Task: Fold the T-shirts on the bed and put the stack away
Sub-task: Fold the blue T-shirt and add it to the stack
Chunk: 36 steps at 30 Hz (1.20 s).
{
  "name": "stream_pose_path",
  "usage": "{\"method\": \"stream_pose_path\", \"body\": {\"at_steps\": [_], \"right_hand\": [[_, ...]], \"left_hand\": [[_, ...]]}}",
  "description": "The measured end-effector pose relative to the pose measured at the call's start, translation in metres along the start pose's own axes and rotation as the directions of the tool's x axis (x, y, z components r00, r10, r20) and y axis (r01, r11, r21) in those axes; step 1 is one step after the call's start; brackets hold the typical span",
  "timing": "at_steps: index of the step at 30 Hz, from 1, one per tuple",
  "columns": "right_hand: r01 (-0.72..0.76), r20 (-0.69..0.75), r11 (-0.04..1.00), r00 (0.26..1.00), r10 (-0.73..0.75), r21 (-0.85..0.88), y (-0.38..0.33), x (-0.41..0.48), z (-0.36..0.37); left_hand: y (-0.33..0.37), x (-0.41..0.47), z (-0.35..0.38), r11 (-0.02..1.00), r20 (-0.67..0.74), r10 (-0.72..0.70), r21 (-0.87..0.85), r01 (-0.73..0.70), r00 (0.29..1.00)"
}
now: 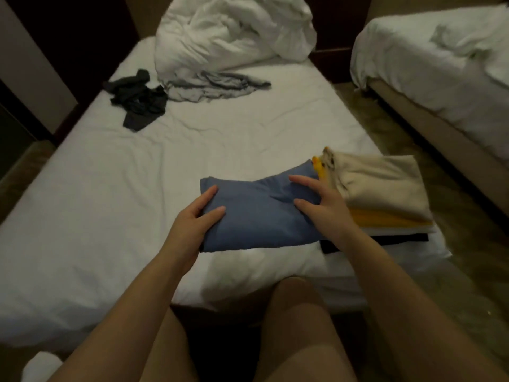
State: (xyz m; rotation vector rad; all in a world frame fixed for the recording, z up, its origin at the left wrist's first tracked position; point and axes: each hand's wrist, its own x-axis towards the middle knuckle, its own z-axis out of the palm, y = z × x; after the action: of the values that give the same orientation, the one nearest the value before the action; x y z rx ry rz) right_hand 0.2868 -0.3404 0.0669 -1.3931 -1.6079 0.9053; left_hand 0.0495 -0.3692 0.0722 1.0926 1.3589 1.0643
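The white bed [137,161] in front of you lies under the folded blue T-shirt [256,216], which sits near the bed's near edge. A second bed [440,78] with white sheets stands well beyond the blue T-shirt and to its right, across a strip of floor. A crumpled white duvet [234,31] is heaped far beyond the blue T-shirt, at the head end. Just to the right of the blue T-shirt, and touching it, is the stack [385,183] of folded shirts: beige on top, then yellow, white and black layers showing at the near edge. The right end of the blue T-shirt rises against this stack. An unfolded grey shirt [214,86] lies well beyond the blue T-shirt, at the foot of the duvet, and a crumpled dark garment [137,103] lies beyond the blue T-shirt and to its left, beside the grey one. Your left hand [198,219] grips the blue T-shirt's left edge, thumb on top. Your right hand [322,205] rests on its right part, fingers spread and nearly straight, holding nothing.
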Motion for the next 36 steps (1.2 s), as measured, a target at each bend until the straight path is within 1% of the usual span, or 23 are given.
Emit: {"method": "stream_pose_path", "body": {"at_steps": [3, 6, 8, 12, 15, 18, 22, 25, 27, 29, 31, 32, 34, 35, 36], "right_hand": [[0.068, -0.101, 0.996, 0.992, -0.074, -0.060, -0.015, 0.003, -0.054], [0.064, -0.167, 0.992, 0.983, -0.082, -0.108, -0.011, 0.007, -0.107], [0.022, -0.217, 0.994, 0.975, -0.045, -0.108, 0.001, 0.008, -0.141], [-0.101, -0.252, 0.987, 0.965, 0.067, -0.126, 0.027, 0.015, -0.185], [-0.143, -0.276, 0.982, 0.956, 0.105, -0.123, 0.048, 0.027, -0.207], [-0.188, -0.258, 0.975, 0.954, 0.153, -0.117, 0.065, 0.041, -0.215], [-0.260, -0.186, 0.960, 0.953, 0.238, -0.104, 0.095, 0.055, -0.207], [-0.334, -0.110, 0.939, 0.939, 0.325, -0.080, 0.123, 0.054, -0.190], [-0.352, -0.113, 0.931, 0.933, 0.342, -0.092, 0.136, 0.054, -0.180], [-0.351, -0.126, 0.925, 0.934, 0.335, -0.143, 0.141, 0.056, -0.175], [-0.357, -0.135, 0.903, 0.933, 0.334, -0.239, 0.142, 0.057, -0.172], [-0.368, -0.151, 0.876, 0.930, 0.336, -0.313, 0.141, 0.057, -0.171], [-0.391, -0.205, 0.790, 0.920, 0.334, -0.472, 0.133, 0.053, -0.167], [-0.397, -0.232, 0.750, 0.918, 0.322, -0.530, 0.126, 0.050, -0.165], [-0.397, -0.257, 0.722, 0.918, 0.303, -0.567, 0.117, 0.047, -0.162]], "left_hand": [[0.030, 0.000, 0.036, 0.994, 0.069, 0.105, 0.009, -0.106, 0.992], [0.051, 0.012, 0.084, 0.987, 0.130, 0.153, 0.023, -0.158, 0.980], [0.059, 0.025, 0.123, 0.981, 0.172, 0.164, 0.075, -0.179, 0.971], [0.064, 0.047, 0.182, 0.967, 0.229, 0.159, 0.160, -0.198, 0.961], [0.064, 0.061, 0.211, 0.952, 0.233, 0.171, 0.213, -0.221, 0.957], [0.056, 0.073, 0.226, 0.940, 0.211, 0.159, 0.267, -0.213, 0.964], [0.035, 0.088, 0.231, 0.921, 0.173, 0.075, 0.366, -0.135, 0.982], [0.017, 0.097, 0.227, 0.856, 0.119, 0.077, 0.501, -0.127, 0.990], [0.009, 0.100, 0.226, 0.809, 0.103, 0.086, 0.573, -0.130, 0.991], [0.004, 0.104, 0.227, 0.762, 0.113, 0.106, 0.630, -0.154, 0.988], [0.000, 0.106, 0.227, 0.695, 0.125, 0.109, 0.700, -0.166, 0.986], [-0.002, 0.105, 0.227, 0.652, 0.126, 0.100, 0.741, -0.160, 0.987], [-0.005, 0.104, 0.227, 0.577, 0.134, 0.066, 0.803, -0.148, 0.989], [-0.004, 0.102, 0.226, 0.566, 0.148, 0.043, 0.811, -0.146, 0.988], [-0.002, 0.100, 0.226, 0.578, 0.166, 0.020, 0.803, -0.147, 0.986]]}}
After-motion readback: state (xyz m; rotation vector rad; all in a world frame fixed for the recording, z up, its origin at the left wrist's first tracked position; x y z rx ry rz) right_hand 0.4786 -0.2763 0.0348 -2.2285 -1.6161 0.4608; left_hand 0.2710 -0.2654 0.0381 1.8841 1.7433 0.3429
